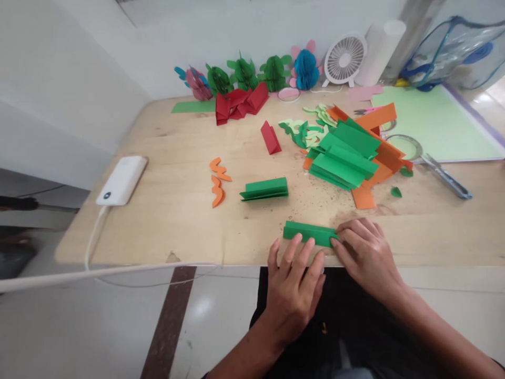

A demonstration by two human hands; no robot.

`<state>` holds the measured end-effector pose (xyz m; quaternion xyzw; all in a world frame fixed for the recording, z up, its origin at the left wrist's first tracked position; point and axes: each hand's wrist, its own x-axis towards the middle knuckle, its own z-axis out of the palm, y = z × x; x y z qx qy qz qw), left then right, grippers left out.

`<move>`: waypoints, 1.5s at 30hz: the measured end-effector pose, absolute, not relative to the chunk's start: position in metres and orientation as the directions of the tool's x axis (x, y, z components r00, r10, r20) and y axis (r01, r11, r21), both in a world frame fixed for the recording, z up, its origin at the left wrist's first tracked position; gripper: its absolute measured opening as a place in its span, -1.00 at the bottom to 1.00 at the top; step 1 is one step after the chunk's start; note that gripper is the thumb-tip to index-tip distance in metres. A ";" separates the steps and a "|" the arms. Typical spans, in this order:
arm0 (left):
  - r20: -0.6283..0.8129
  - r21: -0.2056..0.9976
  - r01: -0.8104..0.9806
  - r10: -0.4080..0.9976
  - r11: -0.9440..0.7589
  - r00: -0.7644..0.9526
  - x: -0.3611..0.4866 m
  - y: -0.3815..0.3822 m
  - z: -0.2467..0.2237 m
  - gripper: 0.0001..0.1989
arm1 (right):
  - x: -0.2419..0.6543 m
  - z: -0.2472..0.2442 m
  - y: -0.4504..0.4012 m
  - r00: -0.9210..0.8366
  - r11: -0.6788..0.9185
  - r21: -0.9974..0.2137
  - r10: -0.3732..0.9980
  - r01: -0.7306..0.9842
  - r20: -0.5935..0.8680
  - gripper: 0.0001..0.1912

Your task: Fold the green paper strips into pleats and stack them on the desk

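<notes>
A narrow folded green paper strip [310,233] lies near the table's front edge. My left hand [295,279] has its fingers spread, with the fingertips at the strip's lower edge. The strip's right end is pinched between the thumb and fingers of my right hand [365,250]. Just behind them rests another folded green paper [266,188], and to its left are two wavy orange paper cutouts [218,192]. A pile of folded green papers [345,155] sits on orange papers [365,198] at the right. One folded red paper [270,138] lies farther back.
A white power bank [122,180] with a cable is at the left. Scissors [444,173] lie right of the pile. Red folded papers [240,102], paper figures [275,72] and a white fan [344,59] stand along the back, beside a light green sheet [445,123].
</notes>
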<state>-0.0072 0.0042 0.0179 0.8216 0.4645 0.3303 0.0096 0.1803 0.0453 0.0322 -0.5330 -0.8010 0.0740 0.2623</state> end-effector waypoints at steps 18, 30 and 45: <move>0.300 0.151 0.861 0.853 -0.485 0.428 -0.005 0.004 0.000 -0.47 | 0.174 0.029 0.052 -0.286 0.410 -0.299 0.879 0.862 0.381 -0.76; 0.287 0.161 0.888 0.882 -0.430 0.375 0.004 -0.003 0.008 -0.51 | 0.173 0.036 0.040 -0.273 0.414 -0.238 0.845 0.879 0.460 -0.87; 0.323 0.162 0.891 0.876 -0.425 0.359 0.005 -0.005 0.000 -0.54 | 0.171 0.027 0.016 -0.409 0.530 -0.207 0.804 0.823 0.433 -0.73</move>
